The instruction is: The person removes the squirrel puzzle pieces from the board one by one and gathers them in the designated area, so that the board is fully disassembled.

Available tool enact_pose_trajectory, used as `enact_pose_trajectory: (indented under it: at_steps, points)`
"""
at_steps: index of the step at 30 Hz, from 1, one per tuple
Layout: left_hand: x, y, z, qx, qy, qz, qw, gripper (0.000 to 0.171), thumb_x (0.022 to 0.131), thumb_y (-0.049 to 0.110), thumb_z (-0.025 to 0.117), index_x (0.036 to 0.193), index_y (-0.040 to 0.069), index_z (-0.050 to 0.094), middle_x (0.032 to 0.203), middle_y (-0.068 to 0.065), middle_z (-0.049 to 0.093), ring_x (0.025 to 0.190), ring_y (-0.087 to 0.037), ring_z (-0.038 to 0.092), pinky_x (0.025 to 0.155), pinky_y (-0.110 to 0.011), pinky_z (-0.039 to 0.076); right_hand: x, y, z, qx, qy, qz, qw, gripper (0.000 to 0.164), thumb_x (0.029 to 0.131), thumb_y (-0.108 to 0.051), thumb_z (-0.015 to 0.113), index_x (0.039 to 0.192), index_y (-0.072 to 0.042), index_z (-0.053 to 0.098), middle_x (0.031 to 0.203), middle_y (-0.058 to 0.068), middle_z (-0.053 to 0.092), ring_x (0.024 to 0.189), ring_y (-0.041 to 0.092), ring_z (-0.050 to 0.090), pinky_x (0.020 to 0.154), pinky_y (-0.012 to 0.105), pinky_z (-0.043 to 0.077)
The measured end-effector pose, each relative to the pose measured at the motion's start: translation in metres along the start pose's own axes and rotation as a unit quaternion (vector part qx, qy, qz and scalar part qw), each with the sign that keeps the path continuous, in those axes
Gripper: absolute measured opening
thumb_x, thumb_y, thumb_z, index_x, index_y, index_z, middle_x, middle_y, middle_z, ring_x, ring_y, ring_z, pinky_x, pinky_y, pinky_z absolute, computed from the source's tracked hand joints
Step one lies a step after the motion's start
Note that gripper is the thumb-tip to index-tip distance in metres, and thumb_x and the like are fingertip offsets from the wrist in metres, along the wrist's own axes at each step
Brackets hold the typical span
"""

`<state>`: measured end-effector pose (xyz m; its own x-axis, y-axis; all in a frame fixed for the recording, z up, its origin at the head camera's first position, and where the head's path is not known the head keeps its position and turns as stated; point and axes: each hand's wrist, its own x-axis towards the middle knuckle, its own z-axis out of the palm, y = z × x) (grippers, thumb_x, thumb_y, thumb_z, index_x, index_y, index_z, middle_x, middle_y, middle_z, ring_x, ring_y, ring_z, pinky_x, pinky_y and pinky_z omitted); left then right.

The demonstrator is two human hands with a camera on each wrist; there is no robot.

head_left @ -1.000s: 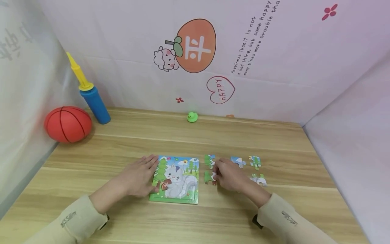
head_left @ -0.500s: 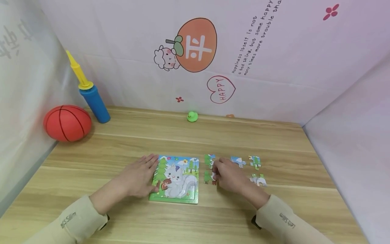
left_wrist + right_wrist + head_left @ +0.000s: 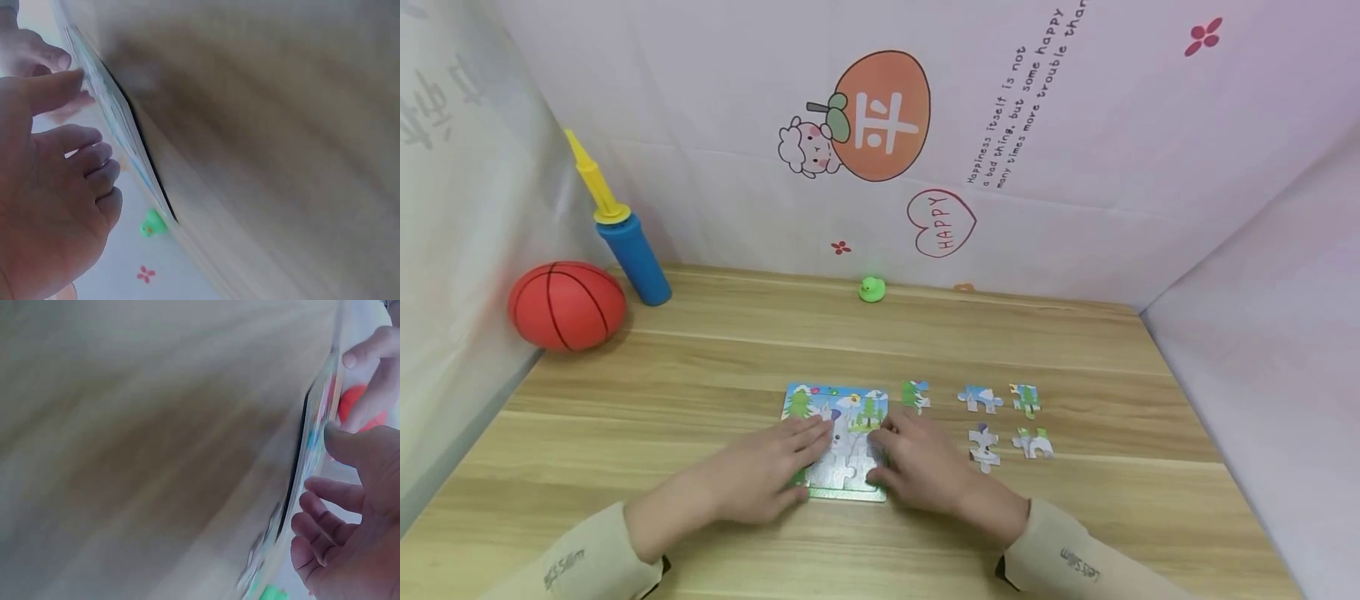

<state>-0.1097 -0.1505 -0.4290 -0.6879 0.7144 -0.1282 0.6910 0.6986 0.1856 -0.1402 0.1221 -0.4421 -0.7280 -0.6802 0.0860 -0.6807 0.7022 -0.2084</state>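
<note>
A jigsaw puzzle (image 3: 868, 417) with a grey squirrel, trees and sky lies on the wooden table, its bottom strip shiny with glare. My left hand (image 3: 775, 471) reaches over its left half, fingers extended across the picture and hiding much of the squirrel. At the right edge, my right hand (image 3: 928, 467) has its fingertips over the puzzle, fingers loosely bent. Thumb and forefinger of the right hand (image 3: 362, 506) stand apart in the right wrist view, nothing visible between them. The left wrist view has the left hand (image 3: 56, 194) beside the puzzle's edge (image 3: 125, 125).
Right of the puzzle lie several loose pieces, among them a tree piece (image 3: 915, 394), a sky piece (image 3: 980, 398) and a grey piece (image 3: 984, 447). Further back are a green toy duck (image 3: 872, 289), a red ball (image 3: 567, 307) and a blue-and-yellow hand pump (image 3: 632, 250).
My right hand has moved left from the loose pieces to the puzzle's right edge, uncovering a grey piece. My left hand has slid right from the puzzle's left edge onto the picture.
</note>
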Motion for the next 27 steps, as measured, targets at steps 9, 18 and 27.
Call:
enact_pose_trajectory:
  at_steps: [9, 18, 27]
  points:
    - [-0.010, 0.017, 0.004, 0.001, -0.030, 0.016, 0.9994, 0.071, 0.106, 0.052, 0.051, 0.160, 0.008, 0.040, 0.171, -0.008, 0.034, 0.159, -0.028, 0.035, 0.129, -0.047, 0.038, 0.003, -0.009, 0.005, -0.012, -0.002, 0.004, 1.000, 0.052, 0.080, -0.049, 0.086, 0.113, -0.009, 0.078, 0.106, -0.001, 0.067, 0.101, 0.015, 0.058, 0.092, 0.033, 0.056]
    - [-0.015, 0.017, 0.011, 0.019, -0.037, 0.016, 0.9990, 0.102, 0.090, 0.074, 0.061, 0.161, 0.006, 0.036, 0.172, -0.010, 0.033, 0.160, -0.027, 0.033, 0.130, -0.043, 0.036, 0.008, -0.011, 0.007, 0.000, -0.001, 0.013, 1.000, 0.049, 0.077, -0.047, 0.089, 0.109, -0.011, 0.076, 0.102, -0.002, 0.065, 0.094, 0.013, 0.055, 0.086, 0.030, 0.053]
    - [-0.016, 0.017, 0.011, 0.039, -0.034, 0.023, 0.9984, 0.108, 0.085, 0.072, 0.069, 0.161, 0.004, 0.036, 0.171, -0.011, 0.034, 0.160, -0.027, 0.033, 0.130, -0.042, 0.036, 0.010, -0.014, 0.005, 0.047, -0.019, 0.034, 0.998, 0.044, 0.081, -0.039, 0.089, 0.109, -0.013, 0.067, 0.097, -0.005, 0.063, 0.089, 0.010, 0.052, 0.078, 0.025, 0.051]
